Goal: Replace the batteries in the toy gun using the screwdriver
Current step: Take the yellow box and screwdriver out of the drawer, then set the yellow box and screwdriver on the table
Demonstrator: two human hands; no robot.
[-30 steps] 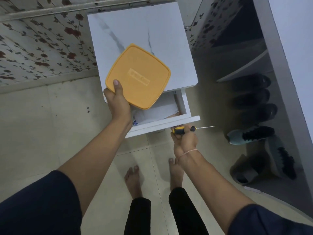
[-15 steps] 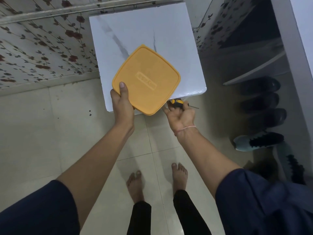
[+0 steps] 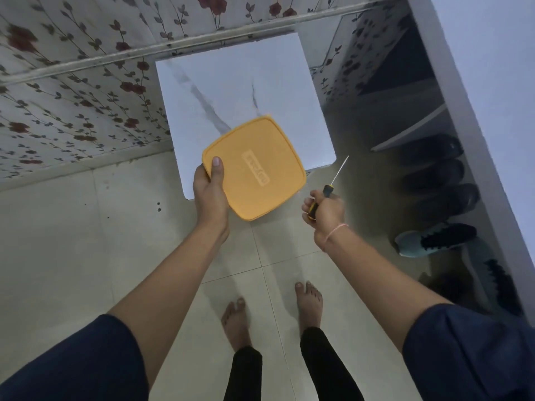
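My left hand (image 3: pixel 210 192) grips an orange square lidded container (image 3: pixel 256 169) by its left edge, thumb on the lid, holding it above the front edge of a white marble-topped cabinet (image 3: pixel 231 91). My right hand (image 3: pixel 325 211) holds a small screwdriver (image 3: pixel 327 192) by its yellow-and-black handle, its thin shaft pointing up and to the right. The right hand is off to the right of the container, clear of the cabinet. No toy gun or batteries are in view.
A floral-patterned wall (image 3: pixel 72 91) runs behind and left of the cabinet. Several shoes (image 3: pixel 434 238) lie on the floor to the right, below a white shelf unit (image 3: pixel 492 96). My bare feet (image 3: pixel 272 314) stand on pale floor tiles.
The cabinet drawer, open a second ago, is now shut. My right hand pushed it in, then drew back to the right with the screwdriver. I have stepped back from the cabinet with the container.
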